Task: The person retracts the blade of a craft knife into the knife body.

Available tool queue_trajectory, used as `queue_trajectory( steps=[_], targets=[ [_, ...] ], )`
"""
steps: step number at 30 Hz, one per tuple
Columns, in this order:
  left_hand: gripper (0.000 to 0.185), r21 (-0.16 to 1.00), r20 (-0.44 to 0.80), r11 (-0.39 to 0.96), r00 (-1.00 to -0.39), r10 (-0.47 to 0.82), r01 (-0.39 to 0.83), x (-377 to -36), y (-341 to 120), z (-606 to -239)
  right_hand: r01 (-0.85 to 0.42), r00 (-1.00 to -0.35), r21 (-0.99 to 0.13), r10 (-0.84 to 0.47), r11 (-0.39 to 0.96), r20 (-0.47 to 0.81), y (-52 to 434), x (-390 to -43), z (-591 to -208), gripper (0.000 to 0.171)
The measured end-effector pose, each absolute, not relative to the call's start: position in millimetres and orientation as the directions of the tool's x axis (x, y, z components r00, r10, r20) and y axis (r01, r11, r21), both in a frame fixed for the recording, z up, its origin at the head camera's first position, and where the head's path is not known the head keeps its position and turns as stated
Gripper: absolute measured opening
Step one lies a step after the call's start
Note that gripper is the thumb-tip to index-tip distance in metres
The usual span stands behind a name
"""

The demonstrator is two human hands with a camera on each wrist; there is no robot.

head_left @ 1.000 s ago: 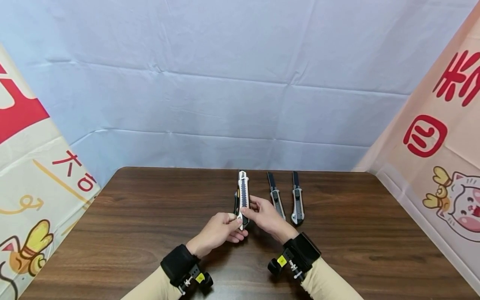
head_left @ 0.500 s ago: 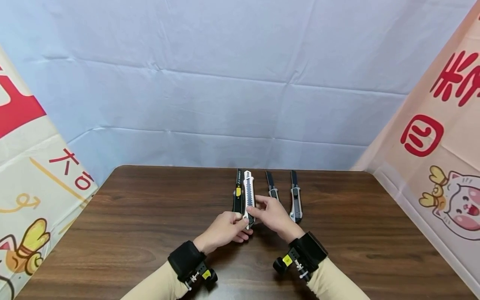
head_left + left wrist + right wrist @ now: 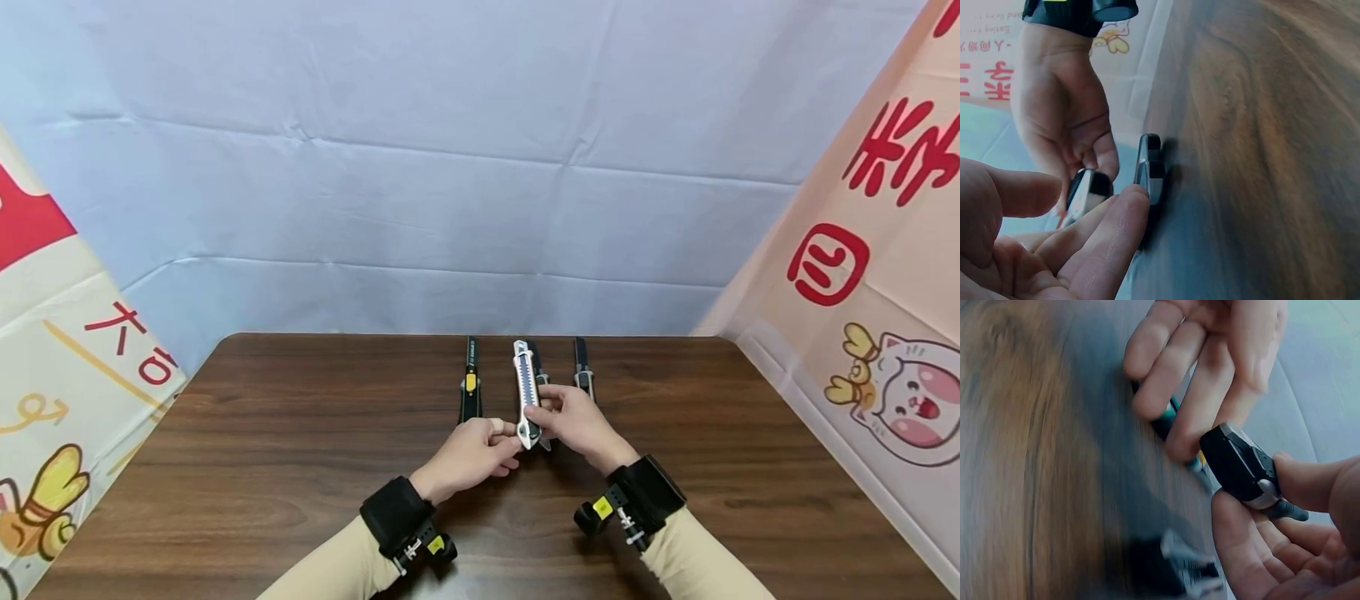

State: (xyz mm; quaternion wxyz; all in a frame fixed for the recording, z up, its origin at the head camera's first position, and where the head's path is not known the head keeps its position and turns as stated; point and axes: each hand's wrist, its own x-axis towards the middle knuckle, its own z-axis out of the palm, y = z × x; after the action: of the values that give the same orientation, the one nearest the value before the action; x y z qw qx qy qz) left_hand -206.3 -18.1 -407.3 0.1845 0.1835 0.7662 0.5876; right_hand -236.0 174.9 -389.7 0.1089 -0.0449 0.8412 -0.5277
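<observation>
My right hand [image 3: 581,421] pinches a white-and-grey utility knife [image 3: 527,392] between thumb and fingers, blade end pointing away. In the right wrist view the black butt of that utility knife [image 3: 1235,465] sits between thumb and fingertips. My left hand [image 3: 474,454] is beside the knife's lower end, its fingers [image 3: 1116,234] extended and loose, gripping nothing. A black utility knife with a yellow slider [image 3: 470,400] lies left of the held one, its lower end hidden behind my left hand. Two grey-and-black knives lie to the right: one utility knife [image 3: 542,377] behind the held one, another utility knife [image 3: 583,367] partly covered by my right hand.
The knives lie near the far edge of a brown wooden table [image 3: 300,467]. A pale blue cloth [image 3: 450,208] hangs behind it. Printed banners flank both sides, a left banner [image 3: 82,367] and a right banner [image 3: 847,350]. Both wrists wear black camera straps.
The held knife has moved right with my right hand, away from the black-and-yellow knife and in front of a grey one. My left hand has followed rightward and its fingers have come off the knife.
</observation>
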Motion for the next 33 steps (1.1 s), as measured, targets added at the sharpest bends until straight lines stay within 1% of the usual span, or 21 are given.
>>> queue_trajectory(
  steps=[3, 8, 14, 21, 26, 33],
  targets=[
    [0.032, 0.967, -0.068, 0.246, -0.86, 0.506, 0.069, -207, -15, -406, 0.045, -0.974, -0.889, -0.178, 0.455, -0.14, 185, -237, -388, 0.05],
    [0.035, 0.966, -0.064, 0.247, -0.859, 0.508, 0.073, -207, -15, -402, 0.071, -0.978, -0.85, -0.133, 0.522, -0.164, 203, -240, -385, 0.053],
    [0.034, 0.969, -0.056, 0.236, -0.863, 0.502, 0.074, -207, -23, -399, 0.093, -0.977, -0.823, -0.107, 0.56, -0.184, 233, -241, -379, 0.057],
    [0.036, 0.966, -0.06, 0.247, -0.857, 0.512, 0.08, -207, -29, -400, 0.11, -0.978, -0.741, -0.061, 0.663, -0.2, 268, -245, -375, 0.058],
    [0.036, 0.963, -0.073, 0.258, -0.853, 0.517, 0.074, -207, -30, -400, 0.117, -0.981, -0.682, -0.021, 0.722, -0.191, 285, -247, -374, 0.055],
    [0.037, 0.962, -0.073, 0.261, -0.854, 0.515, 0.075, -207, -29, -400, 0.158, -0.979, -0.626, 0.038, 0.764, -0.202, 303, -250, -377, 0.052]
  ],
)
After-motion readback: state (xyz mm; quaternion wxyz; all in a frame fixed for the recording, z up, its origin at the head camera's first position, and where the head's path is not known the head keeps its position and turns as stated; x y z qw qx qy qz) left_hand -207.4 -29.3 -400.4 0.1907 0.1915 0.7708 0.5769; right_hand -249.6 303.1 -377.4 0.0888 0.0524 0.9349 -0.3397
